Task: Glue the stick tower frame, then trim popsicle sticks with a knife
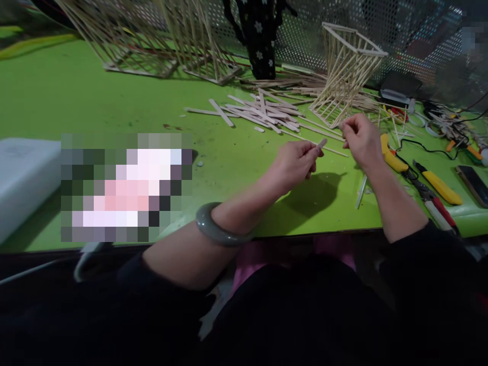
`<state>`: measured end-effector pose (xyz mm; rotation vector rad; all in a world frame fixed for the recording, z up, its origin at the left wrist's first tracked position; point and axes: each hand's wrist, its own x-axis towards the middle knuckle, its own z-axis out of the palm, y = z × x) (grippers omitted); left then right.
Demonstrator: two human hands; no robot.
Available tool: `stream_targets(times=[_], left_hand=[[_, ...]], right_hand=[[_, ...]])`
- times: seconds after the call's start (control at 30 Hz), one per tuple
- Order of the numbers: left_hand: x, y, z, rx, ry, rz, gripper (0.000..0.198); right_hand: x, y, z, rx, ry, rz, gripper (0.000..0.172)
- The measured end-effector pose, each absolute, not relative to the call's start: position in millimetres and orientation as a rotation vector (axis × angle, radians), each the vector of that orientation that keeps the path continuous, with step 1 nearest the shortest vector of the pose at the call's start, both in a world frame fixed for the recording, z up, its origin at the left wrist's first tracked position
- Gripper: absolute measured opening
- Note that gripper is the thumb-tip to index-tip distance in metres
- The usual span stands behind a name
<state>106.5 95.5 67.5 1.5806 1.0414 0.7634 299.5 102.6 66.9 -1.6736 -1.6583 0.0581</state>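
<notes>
My left hand is closed on a short flat wooden stick, a bit of its rounded end poking out past the fingertips. Just above and to the right, my right hand is held in a pinch; anything between its fingertips is too small to make out. Behind it stands a twisted tower of thin wooden sticks with a square frame on top. A pile of loose popsicle sticks lies beyond my left hand, and a thin round stick rests on the table behind the fingers.
More stick frames stand at the back left. On the right lie pliers, a yellow cutter, a yellow-handled tool and a dark phone-like object. A white box and a blurred-out device are at left on the green table.
</notes>
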Motion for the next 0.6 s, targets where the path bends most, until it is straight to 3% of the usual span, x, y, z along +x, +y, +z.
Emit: stream_targets(times=[0.2,0.4,0.6], left_hand=[[101.2,99.0,65.2,1.743,1.064,0.812,0.021],[98.8,101.7,64.7,1.914,1.093,0.789,0.013],[91.7,111.5,68.8,1.746,1.116,0.796,0.016]], right_hand=[[284.7,100.9,65.5,-1.588,-1.549,0.399,0.034],[265.3,83.9,76.2,-1.427,-1.591,0.933,0.019],[285.3,88.7,80.3,-1.447,-1.367,0.868,0.010]])
